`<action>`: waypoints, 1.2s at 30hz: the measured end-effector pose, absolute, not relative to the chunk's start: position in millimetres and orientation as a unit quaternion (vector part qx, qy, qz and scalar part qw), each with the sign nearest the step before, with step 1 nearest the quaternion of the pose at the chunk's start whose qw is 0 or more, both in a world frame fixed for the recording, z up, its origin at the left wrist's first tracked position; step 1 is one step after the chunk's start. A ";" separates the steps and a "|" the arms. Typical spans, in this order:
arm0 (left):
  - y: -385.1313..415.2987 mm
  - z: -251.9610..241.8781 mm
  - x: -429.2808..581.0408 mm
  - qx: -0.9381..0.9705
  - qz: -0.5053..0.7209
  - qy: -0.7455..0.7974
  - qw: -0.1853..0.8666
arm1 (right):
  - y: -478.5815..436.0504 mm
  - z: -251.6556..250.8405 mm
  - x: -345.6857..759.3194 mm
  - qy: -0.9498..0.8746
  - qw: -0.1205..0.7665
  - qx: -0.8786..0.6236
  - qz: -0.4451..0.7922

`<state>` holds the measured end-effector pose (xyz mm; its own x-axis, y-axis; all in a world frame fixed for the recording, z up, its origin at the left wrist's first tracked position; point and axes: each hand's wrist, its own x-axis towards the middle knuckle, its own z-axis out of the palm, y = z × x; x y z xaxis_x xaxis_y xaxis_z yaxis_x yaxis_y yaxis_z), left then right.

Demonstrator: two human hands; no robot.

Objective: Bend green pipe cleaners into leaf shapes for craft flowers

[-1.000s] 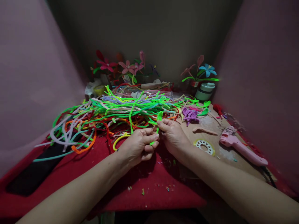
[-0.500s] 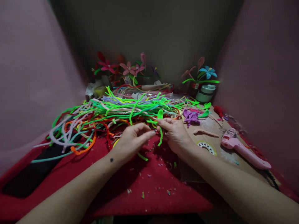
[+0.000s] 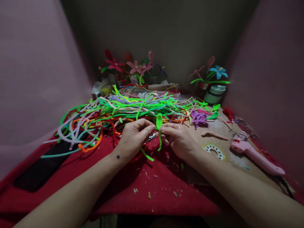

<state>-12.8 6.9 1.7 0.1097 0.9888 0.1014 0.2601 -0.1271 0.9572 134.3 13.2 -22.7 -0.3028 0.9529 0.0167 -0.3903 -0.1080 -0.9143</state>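
Observation:
A bright green pipe-cleaner leaf (image 3: pixel 159 121) stands upright between my hands, its loop at the top and a single tail hanging below. My right hand (image 3: pixel 179 137) pinches it from the right, just under the loop. From the other side, my left hand (image 3: pixel 136 134) has thumb and fingertip closed at the leaf's left edge. Below the left palm a second green pipe cleaner (image 3: pixel 147 155) slants down; its upper part is hidden. A small metal tool (image 3: pixel 152 136) shows partly behind the left fingertips.
A big pile of coloured pipe cleaners (image 3: pixel 133 106) lies behind my hands. To the right, a cardboard sheet (image 3: pixel 197 148) bears purple petals (image 3: pixel 199 118), a white ring-shaped spool (image 3: pixel 215 152) and a pink glue gun (image 3: pixel 257 153). Pipe-cleaner flowers (image 3: pixel 135 67) stand at the back.
My left hand has come up to the leaf and its fingertips have closed at its edge. The leaf now shows its loop more face-on. The whole view has shifted slightly.

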 end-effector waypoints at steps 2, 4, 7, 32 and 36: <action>7.4 0.9 -12.7 0.622 0.427 0.509 0.415 | 12.8 -23.0 134.0 -0.460 0.495 -0.336 0.656; 7.8 0.4 -12.7 0.629 0.420 0.512 0.406 | 12.6 -23.4 133.8 -0.480 0.493 -0.348 0.637; 9.0 -0.3 -14.1 0.652 0.406 0.511 0.386 | 12.7 -23.6 133.6 -0.491 0.493 -0.361 0.621; 20.2 -2.1 -23.0 0.539 0.418 0.462 0.566 | 13.4 -26.0 133.2 -0.474 0.490 -0.369 0.632; 23.7 -6.2 -27.3 0.524 0.390 0.418 0.632 | 9.7 -23.5 132.2 -0.480 0.470 -0.360 0.647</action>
<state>-27.3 23.7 -6.2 0.3468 0.9304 -0.1189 -0.0548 0.1467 0.9877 132.2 9.7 -23.5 -0.2993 0.9541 -0.0145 -0.2629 -0.0971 -0.9599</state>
